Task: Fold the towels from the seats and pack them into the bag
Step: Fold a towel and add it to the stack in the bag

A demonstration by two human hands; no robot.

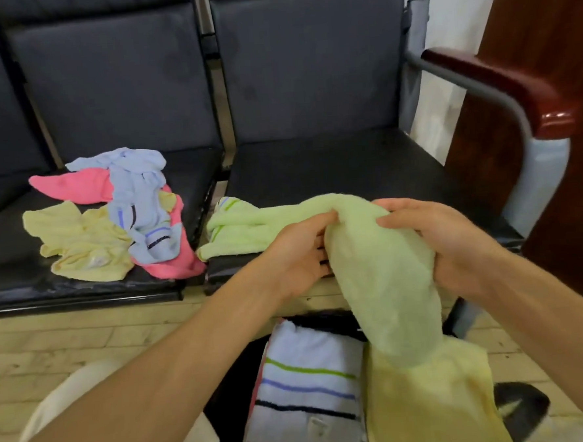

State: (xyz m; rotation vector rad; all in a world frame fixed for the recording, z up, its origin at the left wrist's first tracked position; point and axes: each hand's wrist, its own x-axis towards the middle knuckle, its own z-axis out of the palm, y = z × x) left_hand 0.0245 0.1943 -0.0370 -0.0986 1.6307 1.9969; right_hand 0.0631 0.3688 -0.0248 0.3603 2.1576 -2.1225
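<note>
Your left hand [300,251] and right hand [438,242] both grip green towel [382,276], bunched, draped off seat [348,169] edge. Below hands: bag [233,405] holding folded towels. Left of hands: crumpled towel pile [119,214]. Step: folding. Next likely needs spreading towel flat.

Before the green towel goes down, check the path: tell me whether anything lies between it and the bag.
Nothing separate blocks the way. Both hands, left hand and right hand, hold the green towel directly above the bag. The bag already holds a folded striped blue towel and a yellow towel, so the green one would land on those.
</note>
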